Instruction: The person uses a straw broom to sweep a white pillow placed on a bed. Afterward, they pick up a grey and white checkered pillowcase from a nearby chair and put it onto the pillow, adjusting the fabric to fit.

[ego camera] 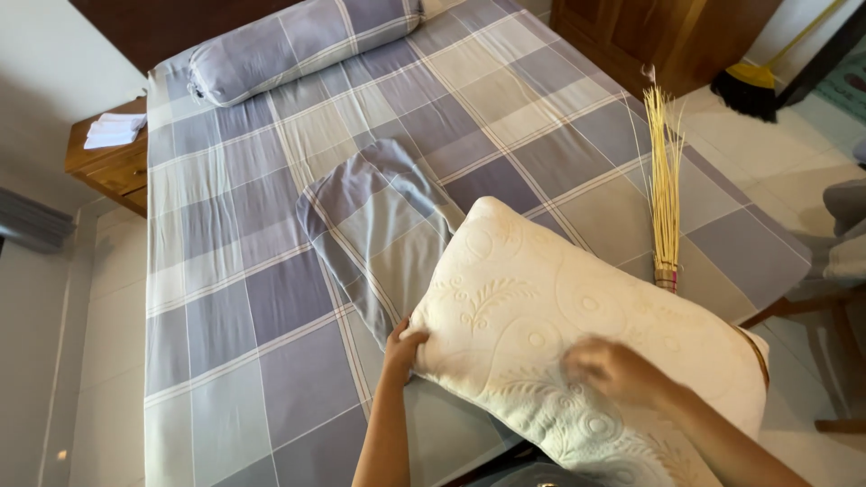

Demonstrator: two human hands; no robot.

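A cream pillow (pixel 559 307) with a raised leaf pattern lies tilted over the near edge of the bed. My left hand (pixel 403 347) grips its left corner. My right hand (pixel 613 370) is blurred and rests on top of the pillow's near side; whether it grips is unclear. Just beyond the pillow lies a checked grey and lilac pillowcase (pixel 379 225), flat on the matching bed sheet (pixel 244 298).
A bolster (pixel 298 45) in the same checked cloth lies at the head of the bed. A straw hand broom (pixel 665 189) rests on the bed's right side. A wooden bedside table (pixel 113 158) with folded white cloth stands left; a wooden chair (pixel 830 316) and floor broom (pixel 749 86) stand right.
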